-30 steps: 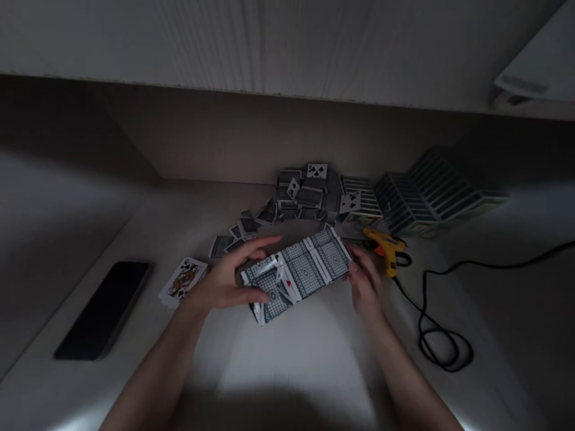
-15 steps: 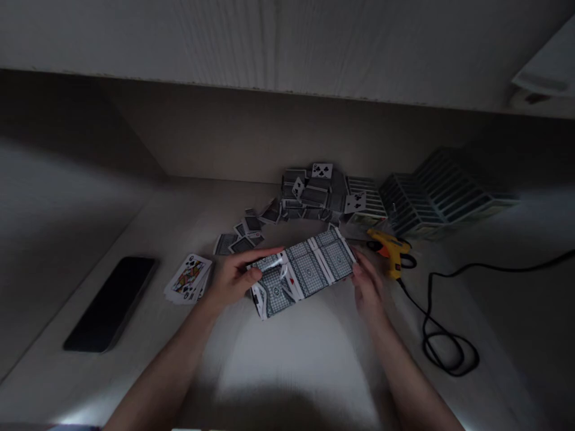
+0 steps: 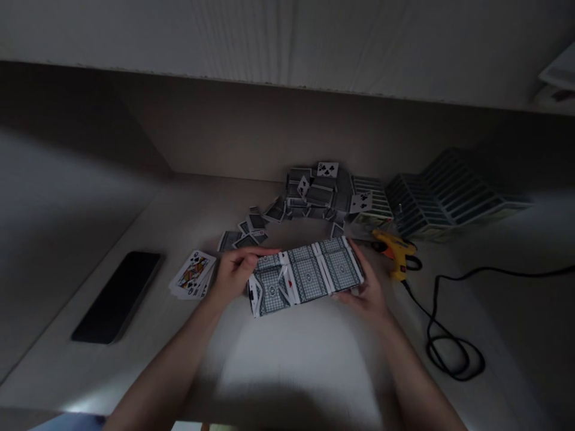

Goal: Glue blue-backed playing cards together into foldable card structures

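Between my two hands is a long block built of playing cards [image 3: 308, 275], patterned backs facing up, tilted so its right end sits higher. My left hand [image 3: 236, 272] grips its left end, thumb on the near side and fingers along the far edge. At the right end, my right hand [image 3: 371, 293] wraps round the block, with some fingers underneath and partly hidden. A fanned stack of face-up cards topped by a queen [image 3: 195, 274] lies left of my left hand. Behind the block, loose face-down cards [image 3: 256, 224] are scattered.
A black phone [image 3: 117, 297] lies at the left. Heaped cards [image 3: 318, 194] stand at the back, beside stepped card structures [image 3: 431, 200]. A yellow glue gun [image 3: 398, 254] rests right of my right hand, its black cord [image 3: 433, 317] looping on the table. A shelf edge [image 3: 269, 82] overhangs above.
My right hand has shifted its hold, its fingers now reaching under the block's near right edge. The block has turned slightly, its right end lower. The whole view has shifted a little.
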Demonstrator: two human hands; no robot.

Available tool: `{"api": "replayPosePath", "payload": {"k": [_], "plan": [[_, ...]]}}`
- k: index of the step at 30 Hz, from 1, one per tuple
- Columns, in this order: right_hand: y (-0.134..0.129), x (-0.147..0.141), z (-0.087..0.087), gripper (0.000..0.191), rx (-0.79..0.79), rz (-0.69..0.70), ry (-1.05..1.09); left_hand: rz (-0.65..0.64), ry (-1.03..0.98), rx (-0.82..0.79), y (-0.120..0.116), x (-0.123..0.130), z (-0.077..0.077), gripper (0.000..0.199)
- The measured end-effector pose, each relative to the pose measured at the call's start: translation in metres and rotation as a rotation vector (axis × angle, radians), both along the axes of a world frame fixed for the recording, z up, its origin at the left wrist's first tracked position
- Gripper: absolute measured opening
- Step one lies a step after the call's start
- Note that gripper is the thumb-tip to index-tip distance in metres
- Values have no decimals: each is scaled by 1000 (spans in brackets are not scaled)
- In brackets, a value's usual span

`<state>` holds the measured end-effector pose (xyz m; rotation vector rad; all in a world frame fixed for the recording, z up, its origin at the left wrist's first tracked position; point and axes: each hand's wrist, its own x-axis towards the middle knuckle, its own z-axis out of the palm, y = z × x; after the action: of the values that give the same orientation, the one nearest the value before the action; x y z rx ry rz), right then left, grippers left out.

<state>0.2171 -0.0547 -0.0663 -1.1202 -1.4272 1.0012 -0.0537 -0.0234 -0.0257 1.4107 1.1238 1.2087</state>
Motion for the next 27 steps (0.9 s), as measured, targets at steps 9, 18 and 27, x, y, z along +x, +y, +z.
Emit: {"api": "replayPosePath", "payload": {"k": [9,18,27], "plan": [[-2,-3,-3,97,-32,76,89,-79,-16,-110,-3,1,0,64],[0,-7,-5,93,-15,-28,61,-97,-33,-154,-1,1,-4,56],[-1,-6,-5,87,-38,-54,17,-69,-45,-129,-2,1,-3,61]]}}
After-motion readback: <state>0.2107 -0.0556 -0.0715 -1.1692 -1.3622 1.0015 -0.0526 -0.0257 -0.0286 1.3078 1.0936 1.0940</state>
